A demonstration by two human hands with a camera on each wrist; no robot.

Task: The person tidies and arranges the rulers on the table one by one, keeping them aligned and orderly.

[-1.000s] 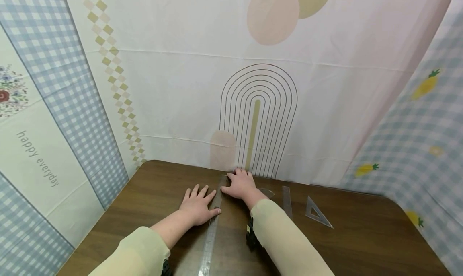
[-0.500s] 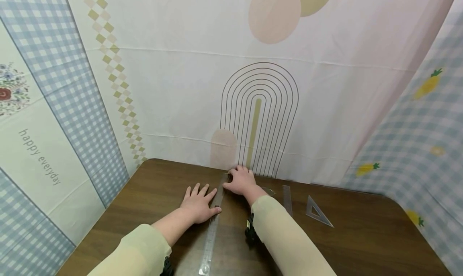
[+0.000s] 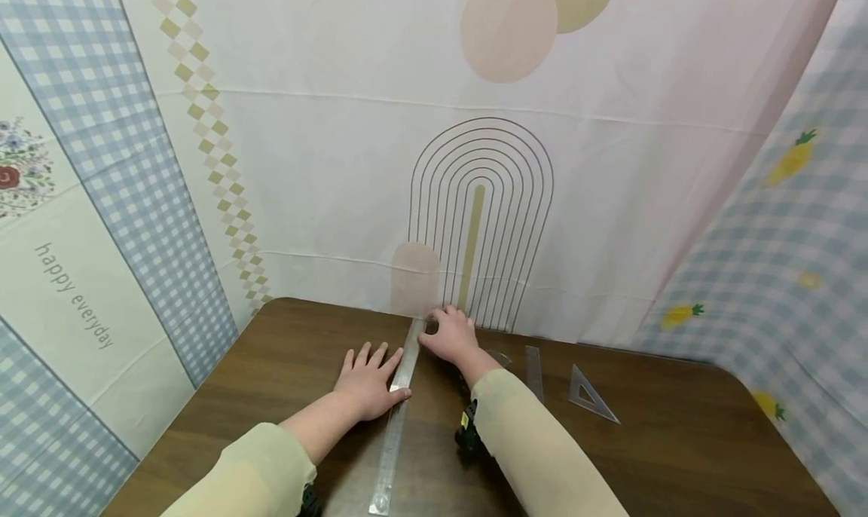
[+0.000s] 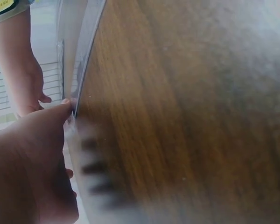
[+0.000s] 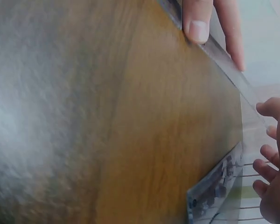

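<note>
at lower centre, a left hand [image 3: 366, 391] is resting, fingers apart, thumb steadying a clear ruler [image 3: 389, 457], ideally firmly, while a right hand [image 3: 450, 341] is touching its upper end, pinch unclear.

Two hands [image 3: 368, 391] [image 3: 450, 339], two straight rulers [image 3: 389, 453] [image 3: 534, 374], one set square [image 3: 592, 402], one protractor [image 3: 500, 358].

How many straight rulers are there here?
2. The long ruler runs past the thumb of the left hand to the right hand. The short ruler lies on the table, left of the triangle. The arms might hide more.
</note>
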